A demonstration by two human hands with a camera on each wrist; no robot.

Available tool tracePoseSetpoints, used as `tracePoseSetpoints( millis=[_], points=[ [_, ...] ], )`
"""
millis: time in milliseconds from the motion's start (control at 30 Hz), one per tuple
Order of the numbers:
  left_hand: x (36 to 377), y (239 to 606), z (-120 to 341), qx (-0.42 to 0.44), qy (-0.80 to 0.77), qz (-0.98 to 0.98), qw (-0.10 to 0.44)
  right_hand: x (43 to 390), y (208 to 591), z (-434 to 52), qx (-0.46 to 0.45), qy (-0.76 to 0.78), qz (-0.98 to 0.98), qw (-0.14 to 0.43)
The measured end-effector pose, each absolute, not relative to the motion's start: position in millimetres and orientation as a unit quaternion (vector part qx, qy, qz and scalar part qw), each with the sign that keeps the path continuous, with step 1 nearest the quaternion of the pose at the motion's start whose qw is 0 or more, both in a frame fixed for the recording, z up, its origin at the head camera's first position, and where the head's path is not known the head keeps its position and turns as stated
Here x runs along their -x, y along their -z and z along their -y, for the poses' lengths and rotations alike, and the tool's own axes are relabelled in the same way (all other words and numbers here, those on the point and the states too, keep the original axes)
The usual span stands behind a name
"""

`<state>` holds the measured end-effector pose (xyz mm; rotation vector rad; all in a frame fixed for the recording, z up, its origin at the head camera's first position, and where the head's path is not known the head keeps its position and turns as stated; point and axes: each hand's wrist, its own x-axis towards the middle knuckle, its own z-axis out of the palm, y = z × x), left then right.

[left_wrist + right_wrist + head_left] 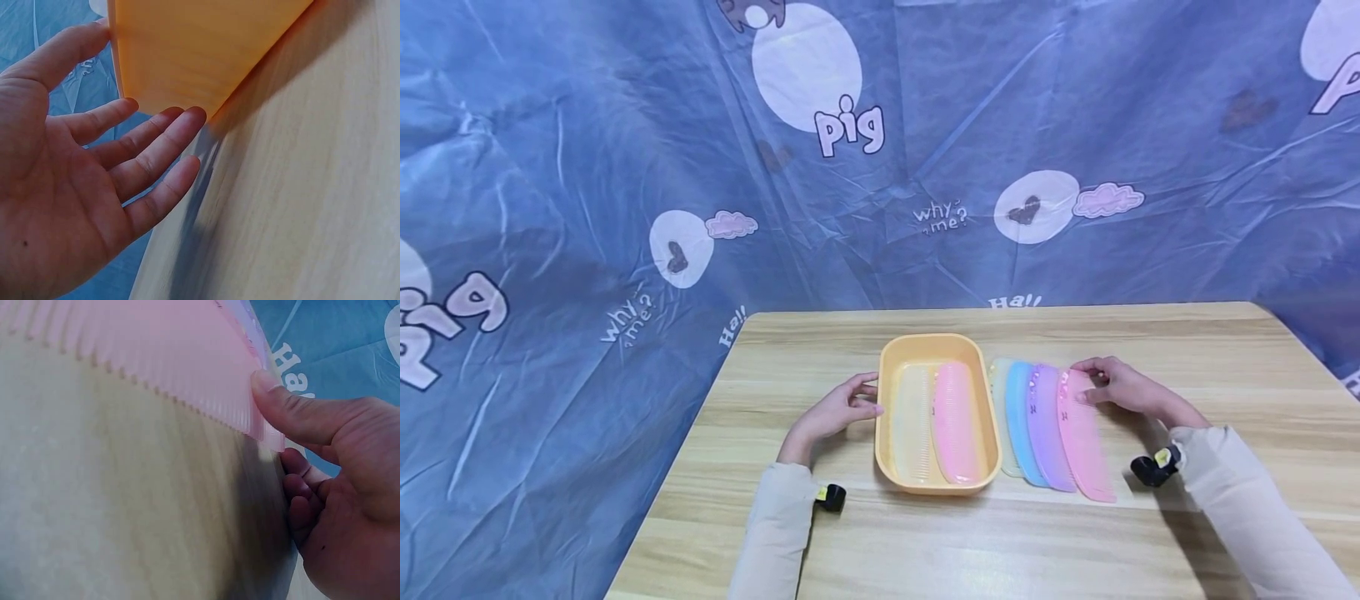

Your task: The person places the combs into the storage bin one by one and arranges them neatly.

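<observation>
My left hand (838, 410) rests open, fingers straight against the left wall of the yellow tray (886, 433) on the bench (985, 542). My right hand (1123, 390) pinches the far end of the pink comb (1082, 437), the rightmost of four combs lying just right of the tray. Two more combs lie inside the tray.

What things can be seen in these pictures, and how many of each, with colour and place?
Tray: one, yellow-orange, middle of the table.
Combs in the tray: two, a pale yellow comb on the left and a pink comb on the right.
Combs on the table: four in an overlapping row just right of the tray; pale green comb, blue comb, purple comb, second pink comb.
Table: one, light wood.
Backdrop: one, blue sheet with cartoon prints, behind and beside the table.
Left hand: open, fingers at the tray's left wall.
Right hand: pinches the far end of the second pink comb.
</observation>
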<state>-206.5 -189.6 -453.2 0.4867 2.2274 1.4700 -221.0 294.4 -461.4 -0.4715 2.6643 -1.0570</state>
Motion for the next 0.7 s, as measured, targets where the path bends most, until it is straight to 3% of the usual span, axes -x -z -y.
tracePoseSetpoints(
  millis=[467, 700],
  points=[
    [206.7, 452.4, 189.7, -0.176, -0.527, -0.804, 0.212, 227.2, 457.6, -295.8, 0.147, 0.363, -0.908, 0.150],
    [208.6, 453.8, 189.7, -0.174, -0.529, -0.802, 0.216, 227.6, 458.2, -297.4, 0.188, 0.360, -0.905, 0.126]
  ],
)
